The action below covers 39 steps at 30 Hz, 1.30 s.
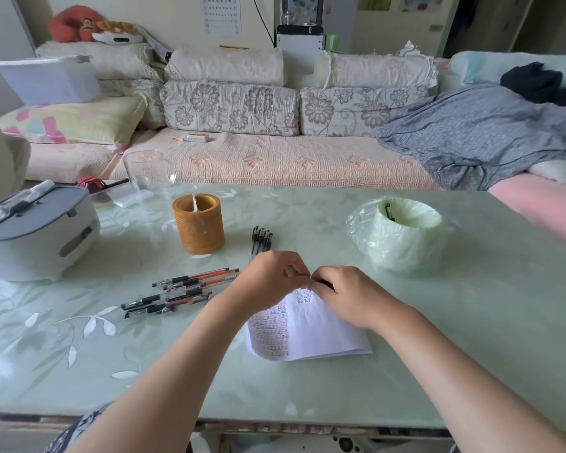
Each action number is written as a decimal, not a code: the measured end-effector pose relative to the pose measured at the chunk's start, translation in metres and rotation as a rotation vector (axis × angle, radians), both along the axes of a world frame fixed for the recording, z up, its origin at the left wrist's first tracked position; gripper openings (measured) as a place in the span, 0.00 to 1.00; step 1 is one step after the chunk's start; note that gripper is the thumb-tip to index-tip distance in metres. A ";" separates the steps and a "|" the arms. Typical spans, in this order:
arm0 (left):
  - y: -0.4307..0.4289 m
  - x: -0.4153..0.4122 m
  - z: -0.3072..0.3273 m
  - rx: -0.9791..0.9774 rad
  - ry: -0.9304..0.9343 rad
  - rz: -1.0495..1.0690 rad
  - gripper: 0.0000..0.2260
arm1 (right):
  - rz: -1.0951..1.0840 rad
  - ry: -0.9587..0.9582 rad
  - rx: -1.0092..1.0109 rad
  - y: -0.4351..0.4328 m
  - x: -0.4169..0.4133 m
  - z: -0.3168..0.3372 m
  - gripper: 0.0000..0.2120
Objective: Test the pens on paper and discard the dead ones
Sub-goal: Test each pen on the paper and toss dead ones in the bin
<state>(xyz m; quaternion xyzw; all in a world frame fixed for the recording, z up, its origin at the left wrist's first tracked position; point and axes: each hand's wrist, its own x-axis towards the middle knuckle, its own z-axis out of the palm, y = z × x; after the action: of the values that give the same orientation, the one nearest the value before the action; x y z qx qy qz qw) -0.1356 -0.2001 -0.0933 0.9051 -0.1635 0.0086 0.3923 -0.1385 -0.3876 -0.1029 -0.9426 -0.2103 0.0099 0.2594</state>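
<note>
You look about midway. The thin white paper (311, 335) under your hands already carries rows of test scribbles, and one dark pen (389, 212) stands in the bin (406, 243) with its crinkled green bag. Your left hand (268, 279) and right hand (350, 295) meet just above the sheet, fingers curled and pinching a slim black pen (324, 284); I cannot tell whether it is capped. The red and black pens (183, 289) on the glossy tabletop (471, 322) and the black row (262, 238) beyond probably remain.
</note>
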 end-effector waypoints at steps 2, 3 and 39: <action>-0.002 0.005 -0.002 -0.008 0.020 -0.014 0.02 | 0.012 0.018 -0.001 -0.003 0.006 -0.002 0.10; -0.003 0.008 -0.003 -0.006 0.027 -0.022 0.02 | 0.015 0.022 -0.005 -0.003 0.009 -0.003 0.10; 0.015 0.041 -0.060 0.390 -0.213 -0.085 0.10 | -0.165 0.581 0.973 -0.008 0.049 -0.038 0.21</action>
<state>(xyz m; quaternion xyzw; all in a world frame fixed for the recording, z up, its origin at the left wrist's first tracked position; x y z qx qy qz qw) -0.0950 -0.1855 -0.1536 0.9501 -0.2407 0.0558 0.1906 -0.0898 -0.3955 -0.1407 -0.6864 -0.0363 0.1504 0.7106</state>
